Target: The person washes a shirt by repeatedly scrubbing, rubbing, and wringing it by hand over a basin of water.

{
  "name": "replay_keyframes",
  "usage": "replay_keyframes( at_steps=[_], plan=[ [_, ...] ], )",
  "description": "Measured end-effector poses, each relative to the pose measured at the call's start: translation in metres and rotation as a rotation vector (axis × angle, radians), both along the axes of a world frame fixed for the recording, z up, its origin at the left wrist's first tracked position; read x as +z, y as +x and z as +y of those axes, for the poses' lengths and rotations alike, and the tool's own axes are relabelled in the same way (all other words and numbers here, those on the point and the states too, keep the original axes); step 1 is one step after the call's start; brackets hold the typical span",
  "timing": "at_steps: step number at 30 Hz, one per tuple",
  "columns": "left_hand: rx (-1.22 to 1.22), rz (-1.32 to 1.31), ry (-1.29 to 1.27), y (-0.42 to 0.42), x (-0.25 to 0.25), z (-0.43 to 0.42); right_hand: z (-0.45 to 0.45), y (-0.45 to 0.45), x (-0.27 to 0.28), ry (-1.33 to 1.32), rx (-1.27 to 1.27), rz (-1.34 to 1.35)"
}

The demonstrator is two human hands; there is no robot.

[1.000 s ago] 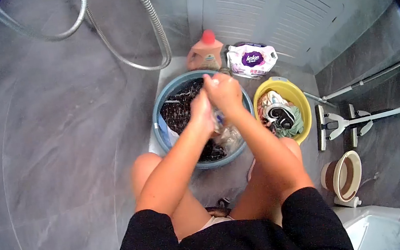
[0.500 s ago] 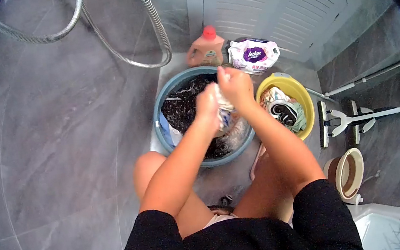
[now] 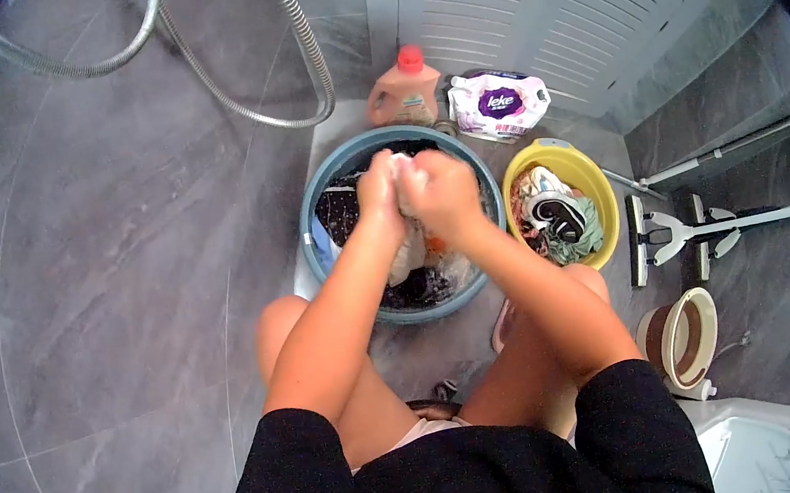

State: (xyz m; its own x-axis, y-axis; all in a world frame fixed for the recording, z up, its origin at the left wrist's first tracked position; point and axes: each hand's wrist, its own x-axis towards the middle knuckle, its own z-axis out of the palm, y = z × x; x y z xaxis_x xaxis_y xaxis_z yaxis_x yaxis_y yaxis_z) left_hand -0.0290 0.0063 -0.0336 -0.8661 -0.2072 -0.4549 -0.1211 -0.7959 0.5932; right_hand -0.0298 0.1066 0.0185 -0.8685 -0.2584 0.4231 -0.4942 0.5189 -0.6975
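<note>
Over a blue-grey basin (image 3: 416, 316), my left hand (image 3: 377, 195) and my right hand (image 3: 443, 195) are close together, both closed on a wet, pale cloth (image 3: 407, 258). A bit of it shows between the fists, and the rest hangs down toward the water. Its exact kind of garment I cannot make out. Dark water or dark cloth fills much of the basin, and a light blue cloth (image 3: 322, 241) lies against its left wall.
To the right stands a yellow basin (image 3: 612, 203) with crumpled clothes (image 3: 561, 215). Behind are a pink detergent bottle (image 3: 403, 96) with a red cap and a white-and-purple pouch (image 3: 499, 105). A squeegee-like mop (image 3: 683, 234), a brown-and-cream bucket (image 3: 685, 343) and a shower hose (image 3: 317, 67) surround the spot.
Both hands have shifted slightly left and come closer together, still gripping the cloth. More of the cloth now hangs below them.
</note>
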Motion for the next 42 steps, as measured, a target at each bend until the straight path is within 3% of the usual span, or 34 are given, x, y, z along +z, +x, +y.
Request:
replay_keyframes(
  at_steps=[2, 4, 5, 6, 9, 10, 12, 13, 16, 17, 18, 20, 22, 24, 26, 28, 29, 30, 31, 32, 33, 34, 37, 38, 40, 42],
  plan=[
    [-0.367, 0.164, 0.224, 0.008, 0.006, -0.019, -0.005, 0.015, 0.001, -0.068, 0.172, 0.179],
    [-0.217, 0.020, 0.061, 0.017, 0.025, 0.019, 0.008, -0.017, -0.008, -0.041, -0.076, 0.054],
    [-0.333, 0.069, -0.010, 0.022, 0.018, 0.025, 0.018, -0.041, -0.016, -0.036, -0.237, -0.019],
    [-0.403, 0.081, -0.135, 0.030, 0.028, 0.034, 0.031, -0.061, -0.021, -0.085, -0.215, -0.243],
    [-0.344, -0.028, -0.184, 0.015, 0.020, 0.011, 0.039, -0.068, -0.019, -0.029, -0.187, -0.226],
    [-0.380, 0.001, -0.204, 0.020, 0.043, -0.001, 0.040, -0.066, -0.013, -0.110, -0.091, -0.332],
    [-0.373, 0.012, -0.739, 0.009, 0.035, -0.025, 0.038, -0.059, -0.008, -0.198, 0.006, -0.438],
    [-0.516, 0.080, -0.906, 0.006, 0.040, -0.034, 0.035, -0.052, -0.007, -0.295, 0.095, -0.437],
    [-0.765, 0.402, -1.183, 0.016, 0.049, -0.029, 0.038, -0.038, 0.011, -0.372, 0.393, -0.616],
    [-0.872, 0.396, -1.130, 0.018, 0.043, -0.025, 0.036, -0.033, 0.015, -0.384, 0.487, -0.652],
    [-0.792, 0.482, -1.169, 0.021, 0.042, -0.021, 0.036, -0.030, 0.016, -0.396, 0.583, -0.690],
    [-0.910, 0.113, -1.204, 0.021, 0.057, -0.021, 0.043, -0.035, 0.017, -0.348, 0.619, -0.644],
    [-0.816, 0.137, -1.029, 0.012, 0.037, -0.028, 0.055, -0.057, 0.017, -0.142, 0.395, -0.515],
    [-0.784, 0.172, -0.953, 0.013, 0.048, -0.029, 0.073, -0.081, 0.003, -0.186, 0.313, -0.341],
    [-0.608, 0.298, -0.536, 0.016, 0.050, -0.028, 0.080, -0.088, 0.000, -0.398, 0.248, -0.370],
    [-0.517, 0.263, -0.270, 0.022, 0.055, -0.019, 0.075, -0.092, -0.019, -0.376, 0.100, -0.419],
    [-0.423, 0.240, -0.205, 0.019, 0.051, -0.019, 0.061, -0.076, -0.013, -0.322, 0.123, -0.148],
    [-0.330, 0.215, -0.140, 0.015, 0.042, -0.019, 0.053, -0.054, -0.008, -0.304, 0.209, -0.423],
    [-0.269, 0.210, -0.131, 0.011, 0.035, -0.019, 0.039, -0.027, -0.001, -0.195, 0.308, -0.285],
    [-0.206, 0.207, -0.123, 0.007, 0.026, -0.020, 0.024, -0.001, 0.010, -0.078, 0.347, 0.100],
    [-0.158, 0.190, -0.353, 0.002, 0.015, -0.016, 0.017, 0.019, 0.026, 0.126, 0.360, 0.308],
    [-0.195, 0.106, -0.140, -0.003, -0.011, -0.011, 0.015, 0.026, 0.033, 0.223, 0.346, 0.334],
    [-0.190, -0.016, 0.004, 0.025, 0.020, 0.033, 0.014, -0.021, 0.000, 0.095, -0.026, 0.228],
    [-0.196, -0.019, 0.007, 0.028, 0.029, 0.041, 0.020, -0.036, 0.003, 0.000, -0.130, -0.133],
    [-0.198, -0.081, -0.345, 0.025, 0.036, 0.043, 0.023, -0.042, 0.000, 0.069, -0.141, -0.198],
    [-0.086, -0.126, -0.461, 0.021, 0.046, 0.020, 0.011, -0.013, 0.008, 0.038, 0.041, -0.018]
  ],
)
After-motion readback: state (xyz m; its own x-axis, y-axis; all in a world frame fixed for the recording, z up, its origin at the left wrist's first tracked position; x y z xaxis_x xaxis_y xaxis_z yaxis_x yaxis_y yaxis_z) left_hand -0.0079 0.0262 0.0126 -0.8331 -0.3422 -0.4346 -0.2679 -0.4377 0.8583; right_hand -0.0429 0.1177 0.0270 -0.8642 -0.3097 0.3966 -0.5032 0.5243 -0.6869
